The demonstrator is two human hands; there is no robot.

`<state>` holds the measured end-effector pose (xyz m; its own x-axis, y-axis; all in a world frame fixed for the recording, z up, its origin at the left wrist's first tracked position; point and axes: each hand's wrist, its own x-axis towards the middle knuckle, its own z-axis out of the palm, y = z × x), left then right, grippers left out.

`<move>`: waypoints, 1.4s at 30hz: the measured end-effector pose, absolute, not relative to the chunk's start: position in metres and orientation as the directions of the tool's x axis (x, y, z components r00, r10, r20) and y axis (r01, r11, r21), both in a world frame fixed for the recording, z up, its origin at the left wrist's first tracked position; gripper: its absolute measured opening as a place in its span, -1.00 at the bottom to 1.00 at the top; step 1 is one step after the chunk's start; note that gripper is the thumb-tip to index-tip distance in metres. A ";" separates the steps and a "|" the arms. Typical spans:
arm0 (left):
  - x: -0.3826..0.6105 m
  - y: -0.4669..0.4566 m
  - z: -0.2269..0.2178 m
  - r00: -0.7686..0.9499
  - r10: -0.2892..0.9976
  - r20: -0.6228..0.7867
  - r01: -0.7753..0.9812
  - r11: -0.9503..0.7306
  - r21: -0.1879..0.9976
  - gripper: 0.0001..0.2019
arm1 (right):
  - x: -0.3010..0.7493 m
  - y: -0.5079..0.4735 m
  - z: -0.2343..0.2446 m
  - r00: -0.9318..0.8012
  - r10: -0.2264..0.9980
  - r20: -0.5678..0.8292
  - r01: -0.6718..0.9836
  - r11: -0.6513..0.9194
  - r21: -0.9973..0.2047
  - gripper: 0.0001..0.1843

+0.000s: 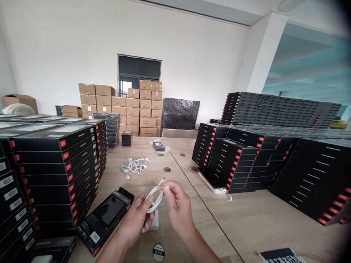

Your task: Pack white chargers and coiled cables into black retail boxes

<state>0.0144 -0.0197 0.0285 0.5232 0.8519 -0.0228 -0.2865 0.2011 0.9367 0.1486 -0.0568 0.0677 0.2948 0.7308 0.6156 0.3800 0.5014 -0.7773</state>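
Observation:
A coiled white charging cable (154,200) is held between my hands above the wooden table. My left hand (139,216) is closed around the lower left side of the coil, thumb on top. On the other side, my right hand (177,204) pinches the cable near one end, fingertips together. A plug end sticks up above the coil. Just beyond my left fingers is a small whitish block (155,221), partly hidden. To the left, a black retail box (106,219) lies with its far end flap open. Farther forward sits a loose heap of white cables (135,166).
Tall stacks of black boxes stand on the left (49,168) and right (233,164). A white tray-like item (211,184) pokes out beneath the right stack. A round black sticker (158,252) is at the near edge. Brown cartons (133,109) are piled against the wall.

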 end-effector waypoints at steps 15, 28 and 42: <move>-0.008 -0.008 0.032 0.365 0.889 0.275 0.176 -0.356 0.918 -0.78 | 0.182 -0.047 0.064 0.218 0.730 0.648 0.566 0.446 -0.693 -0.58; -0.021 -0.013 0.040 0.485 0.841 0.239 0.370 -0.445 0.816 -0.73 | 0.194 -0.061 0.081 -0.174 0.980 0.098 0.439 0.166 -0.883 -0.78; -0.005 -0.011 0.028 0.516 0.853 0.079 0.010 -0.098 0.995 -0.74 | 0.193 -0.064 0.076 -0.206 0.929 0.307 0.671 0.362 -0.647 -0.88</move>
<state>-0.0045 -0.0114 0.0277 0.5162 0.8528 0.0789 0.0101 -0.0982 0.9951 0.1929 -0.0635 0.0759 -0.2055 0.9294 0.3065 0.6713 0.3618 -0.6469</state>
